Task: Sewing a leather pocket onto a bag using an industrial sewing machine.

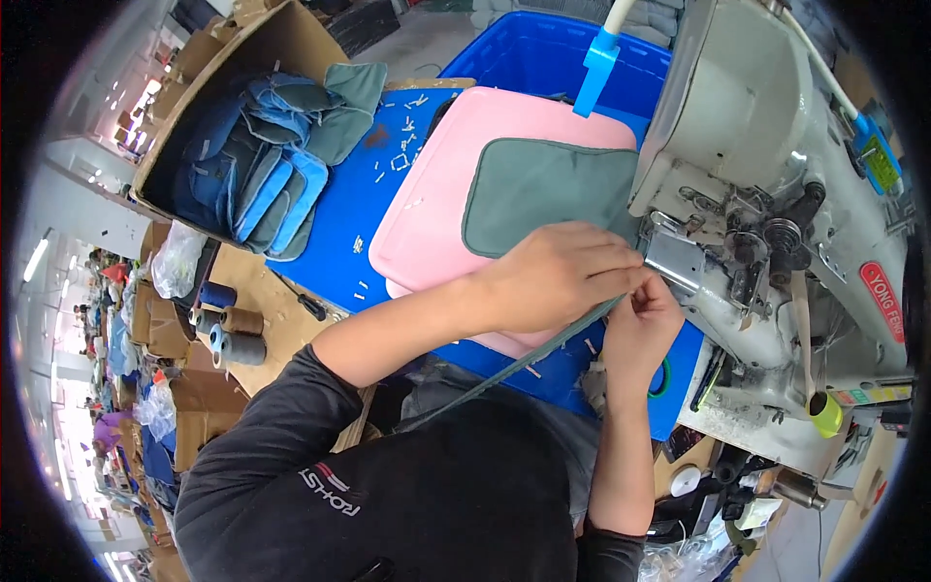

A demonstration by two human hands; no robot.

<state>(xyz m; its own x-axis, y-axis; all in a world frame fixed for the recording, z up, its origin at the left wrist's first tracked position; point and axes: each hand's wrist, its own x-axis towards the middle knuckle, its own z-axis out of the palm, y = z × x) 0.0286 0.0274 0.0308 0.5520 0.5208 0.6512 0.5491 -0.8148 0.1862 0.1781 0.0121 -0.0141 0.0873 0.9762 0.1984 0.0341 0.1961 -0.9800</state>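
Note:
A grey-green fabric panel (533, 194) with rounded corners lies flat on a pink board (427, 209), its right edge reaching the sewing machine's metal plate (676, 257). My left hand (562, 276) is closed at the panel's lower right corner, its fingertips close to the plate. Just below it, my right hand (643, 315) pinches a narrow grey-green fabric strip (543, 351), which trails down and left towards my lap. Both sets of fingertips nearly meet beside the plate, so the exact grip on the cloth is partly hidden.
The grey sewing machine (722, 145) stands at the right. A cardboard box (160, 160) of blue and grey-green cloth pieces (281, 175) sits at the left, near thread spools (242, 335). Beyond the pink board is a blue bin (543, 53). Green-handled scissors (661, 378) lie near my right wrist.

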